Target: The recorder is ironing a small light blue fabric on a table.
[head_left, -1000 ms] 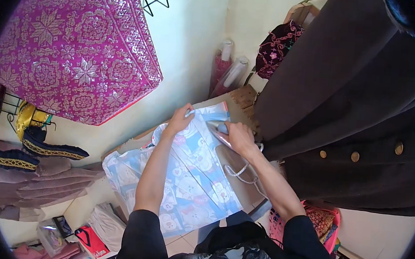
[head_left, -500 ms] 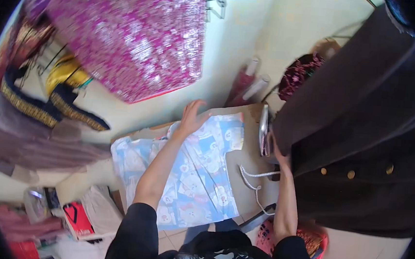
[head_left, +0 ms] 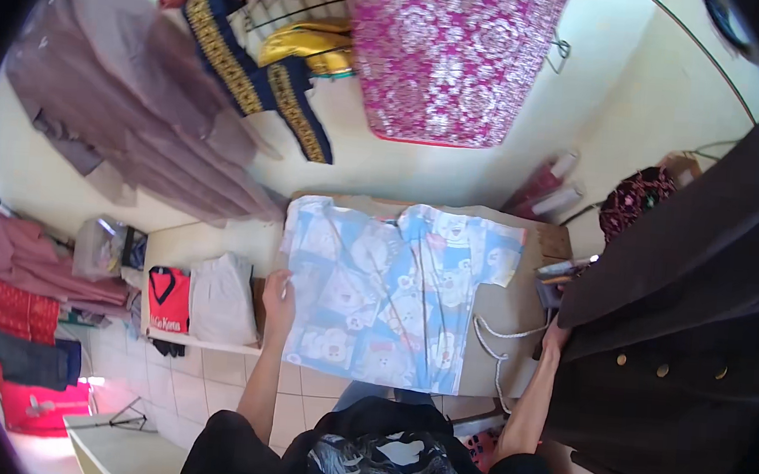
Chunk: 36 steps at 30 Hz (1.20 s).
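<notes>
A short-sleeved shirt (head_left: 375,299), light blue and white with a cartoon animal print, lies spread with creases on a cloth-covered board (head_left: 498,371) in front of me. At the shirt's left side edge is my left hand (head_left: 277,298), its fingers loosely bent and apart. My right hand (head_left: 556,333) is at the board's right end, its fingers closed round the dark handle of what looks like a clothes iron (head_left: 552,297), partly hidden by a hanging dark garment. A white braided cord (head_left: 501,336) loops from there over the board.
The long dark garment with gold buttons (head_left: 648,329) hangs close on the right. A magenta brocade cloth (head_left: 452,56) and mauve clothes (head_left: 140,102) hang at the wall. Folded red (head_left: 168,299) and pale clothes (head_left: 221,300) lie on a low surface at left.
My left hand has moved from the shirt's upper part down to its left edge. My right hand has moved lower and closed on the handle. The whole view has turned.
</notes>
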Each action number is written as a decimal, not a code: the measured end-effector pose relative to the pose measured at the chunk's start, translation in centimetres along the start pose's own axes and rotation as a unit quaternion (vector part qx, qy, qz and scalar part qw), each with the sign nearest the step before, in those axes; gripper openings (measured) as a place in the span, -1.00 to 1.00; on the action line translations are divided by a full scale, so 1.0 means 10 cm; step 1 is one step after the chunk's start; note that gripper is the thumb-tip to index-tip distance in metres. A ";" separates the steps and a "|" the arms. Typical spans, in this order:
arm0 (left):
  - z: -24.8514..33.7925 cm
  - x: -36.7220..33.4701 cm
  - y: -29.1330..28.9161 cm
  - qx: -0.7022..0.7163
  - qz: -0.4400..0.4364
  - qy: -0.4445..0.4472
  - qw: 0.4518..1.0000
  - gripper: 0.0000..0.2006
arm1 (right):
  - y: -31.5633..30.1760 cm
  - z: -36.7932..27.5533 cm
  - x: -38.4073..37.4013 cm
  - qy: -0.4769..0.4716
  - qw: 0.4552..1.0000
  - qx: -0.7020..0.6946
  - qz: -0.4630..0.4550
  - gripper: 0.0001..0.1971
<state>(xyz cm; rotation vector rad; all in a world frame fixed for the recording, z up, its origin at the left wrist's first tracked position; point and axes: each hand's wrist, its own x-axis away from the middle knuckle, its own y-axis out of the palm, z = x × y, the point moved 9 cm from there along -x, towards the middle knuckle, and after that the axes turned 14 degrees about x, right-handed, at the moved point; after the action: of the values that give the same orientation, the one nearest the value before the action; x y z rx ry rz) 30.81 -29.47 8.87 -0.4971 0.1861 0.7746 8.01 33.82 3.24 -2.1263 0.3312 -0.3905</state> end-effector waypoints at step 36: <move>-0.39 -1.67 1.49 -0.193 -0.385 0.153 0.890 -0.28 | 1.49 -3.37 1.06 -0.463 0.883 0.057 -0.049 -0.56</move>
<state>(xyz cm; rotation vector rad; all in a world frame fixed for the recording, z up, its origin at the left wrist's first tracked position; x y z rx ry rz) 8.54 -32.75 5.74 -0.9950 0.1084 -0.0631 3.01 -3.53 10.12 -1.9666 -0.3509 0.5531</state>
